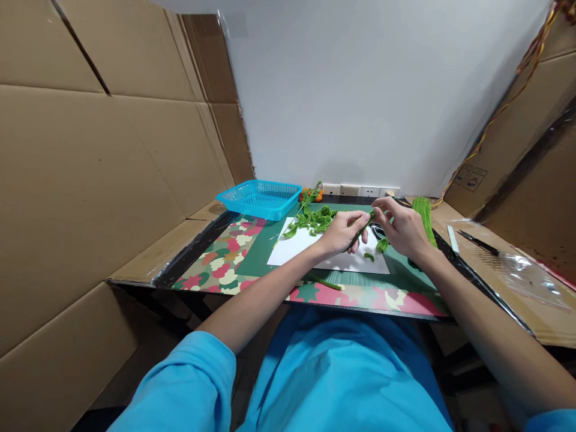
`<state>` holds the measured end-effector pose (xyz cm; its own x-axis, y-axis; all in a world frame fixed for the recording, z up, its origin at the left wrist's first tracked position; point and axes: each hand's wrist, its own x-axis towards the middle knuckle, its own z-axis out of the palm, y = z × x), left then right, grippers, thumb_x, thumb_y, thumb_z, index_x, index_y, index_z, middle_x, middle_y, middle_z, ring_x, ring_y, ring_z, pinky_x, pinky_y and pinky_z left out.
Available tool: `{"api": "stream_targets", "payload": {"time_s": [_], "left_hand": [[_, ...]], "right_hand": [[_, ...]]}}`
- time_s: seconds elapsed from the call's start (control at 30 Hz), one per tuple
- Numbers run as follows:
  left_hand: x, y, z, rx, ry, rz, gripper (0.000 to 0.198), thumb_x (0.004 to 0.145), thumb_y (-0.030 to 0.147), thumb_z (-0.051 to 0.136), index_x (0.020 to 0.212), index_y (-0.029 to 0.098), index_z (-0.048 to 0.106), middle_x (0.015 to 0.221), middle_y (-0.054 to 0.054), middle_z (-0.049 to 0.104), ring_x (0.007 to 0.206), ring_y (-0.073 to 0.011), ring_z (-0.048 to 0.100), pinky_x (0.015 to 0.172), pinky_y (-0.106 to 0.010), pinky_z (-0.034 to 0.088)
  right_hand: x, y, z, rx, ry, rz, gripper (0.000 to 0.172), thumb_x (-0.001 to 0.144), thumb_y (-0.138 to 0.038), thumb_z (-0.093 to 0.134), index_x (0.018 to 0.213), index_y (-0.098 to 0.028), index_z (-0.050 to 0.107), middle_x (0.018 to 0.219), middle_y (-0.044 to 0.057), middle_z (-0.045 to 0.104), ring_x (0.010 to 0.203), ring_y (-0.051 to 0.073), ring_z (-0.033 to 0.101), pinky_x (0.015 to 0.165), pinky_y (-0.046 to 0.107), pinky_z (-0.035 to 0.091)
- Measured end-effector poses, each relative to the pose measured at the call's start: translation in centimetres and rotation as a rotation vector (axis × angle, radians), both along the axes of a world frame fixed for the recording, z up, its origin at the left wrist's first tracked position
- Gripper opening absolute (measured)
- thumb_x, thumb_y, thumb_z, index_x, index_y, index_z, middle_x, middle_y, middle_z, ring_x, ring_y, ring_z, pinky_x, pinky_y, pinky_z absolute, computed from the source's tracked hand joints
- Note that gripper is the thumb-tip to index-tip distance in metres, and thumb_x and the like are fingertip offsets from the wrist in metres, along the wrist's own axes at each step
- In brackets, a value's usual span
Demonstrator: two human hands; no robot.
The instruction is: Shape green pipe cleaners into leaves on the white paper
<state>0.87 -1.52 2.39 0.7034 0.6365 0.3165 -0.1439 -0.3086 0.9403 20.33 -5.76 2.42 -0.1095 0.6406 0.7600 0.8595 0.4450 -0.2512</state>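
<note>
Over a white sheet of paper [288, 249], my left hand [344, 232] is closed around a green fuzzy pipe cleaner [369, 217]. My right hand [400, 225] has its fingers pinched at the upper end of that piece, close to the left fingertips. A curled green leaf shape [382, 245] lies just under the right hand, and a short curved green piece [369, 257] rests on the paper. Left of my hands is a heap of bent green pipe cleaner leaves [317, 219]. Dark loops [377, 231], perhaps scissor handles, are partly hidden behind the right hand.
A blue plastic basket [265, 201] stands at the back left, near an orange and green bundle [312, 194]. Straight green pipe cleaners [423, 216] lie at right. A black pen-like tool [477, 242], a white strip [452, 240] and a clear bag [533, 279] rest on cardboard.
</note>
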Motion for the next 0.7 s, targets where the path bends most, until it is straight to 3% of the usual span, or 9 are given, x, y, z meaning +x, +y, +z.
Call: {"api": "stream_targets", "payload": {"time_s": [0.23,0.47,0.7], "left_hand": [[-0.12,0.02,0.06,-0.029,0.016,-0.001,0.049,0.099,0.064,0.062,0.093,0.015,0.063,0.068,0.003,0.065,0.037,-0.0059,0.05,0.036,-0.02,0.033],[-0.15,-0.15,0.05,-0.053,0.068,-0.04,0.052,0.098,0.065,0.064,0.09,0.014,0.064,0.063,0.003,0.062,0.036,-0.006,0.047,0.035,-0.02,0.031],[-0.05,0.54,-0.7,-0.058,0.111,-0.055,0.051,0.099,0.064,0.062,0.089,0.014,0.065,0.064,0.003,0.061,0.037,-0.0058,0.047,0.038,-0.02,0.034]], "right_hand": [[0.2,0.09,0.11,-0.041,0.034,0.052,0.037,0.11,-0.047,0.044,0.083,-0.026,0.057,0.062,0.001,0.067,0.051,0.021,0.059,0.055,0.03,0.036],[0.44,0.18,-0.21,-0.059,0.011,0.059,0.039,0.111,-0.045,0.041,0.077,-0.028,0.047,0.059,0.0,0.062,0.05,0.02,0.055,0.055,0.03,0.033],[0.38,0.17,-0.43,-0.011,-0.052,0.012,0.037,0.111,-0.046,0.039,0.08,-0.028,0.049,0.056,0.0,0.059,0.047,0.021,0.054,0.053,0.031,0.031]]}}
